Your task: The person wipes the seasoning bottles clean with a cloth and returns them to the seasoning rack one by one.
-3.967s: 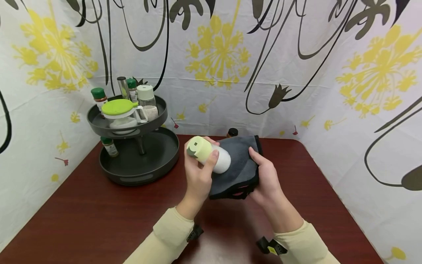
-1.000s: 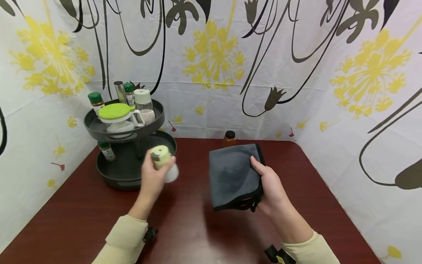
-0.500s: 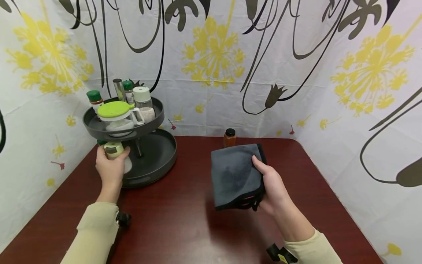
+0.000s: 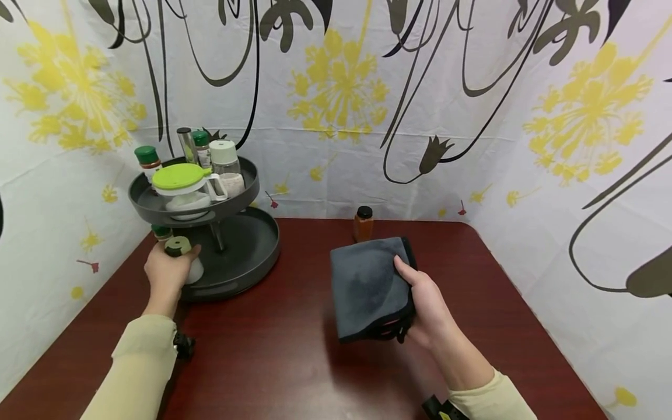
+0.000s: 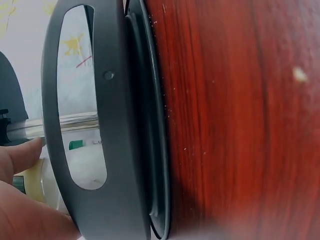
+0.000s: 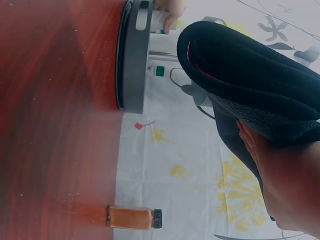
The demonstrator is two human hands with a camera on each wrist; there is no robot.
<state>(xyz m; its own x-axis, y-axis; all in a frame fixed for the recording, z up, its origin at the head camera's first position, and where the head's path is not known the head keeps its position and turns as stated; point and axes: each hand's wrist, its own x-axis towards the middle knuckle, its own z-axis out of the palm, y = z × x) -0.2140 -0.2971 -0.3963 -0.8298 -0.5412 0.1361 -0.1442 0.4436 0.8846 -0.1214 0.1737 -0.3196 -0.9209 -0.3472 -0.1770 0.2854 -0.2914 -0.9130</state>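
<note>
My left hand (image 4: pixel 167 273) grips a white shaker bottle with a pale yellow-green cap (image 4: pixel 178 245) at the left of the lower tier (image 4: pixel 247 251) of a dark two-tier rack. Through the slot in the tray wall (image 5: pixel 115 150), the left wrist view shows part of its white body (image 5: pixel 87 167); whether its base touches the tray is hidden. My right hand (image 4: pixel 430 297) holds a folded grey cloth (image 4: pixel 367 291) with black edging above the table, thumb on top. Its dark folded layers (image 6: pixel 250 75) fill much of the right wrist view.
The rack's upper tier (image 4: pixel 157 216) bears a green-lidded pot (image 4: pixel 181 176), a white-capped jar (image 4: pixel 226 166) and several other seasoning containers. A green-capped jar (image 4: pixel 161 232) stands behind the shaker. An orange-brown bottle (image 4: pixel 363 226) with a black cap stands at the table's (image 4: pixel 273 361) back edge.
My left hand has carried the shaker from in front of the cloth leftward to the rack's lower tier, lowering it slightly over the last half second. My right hand keeps hold of the cloth.
</note>
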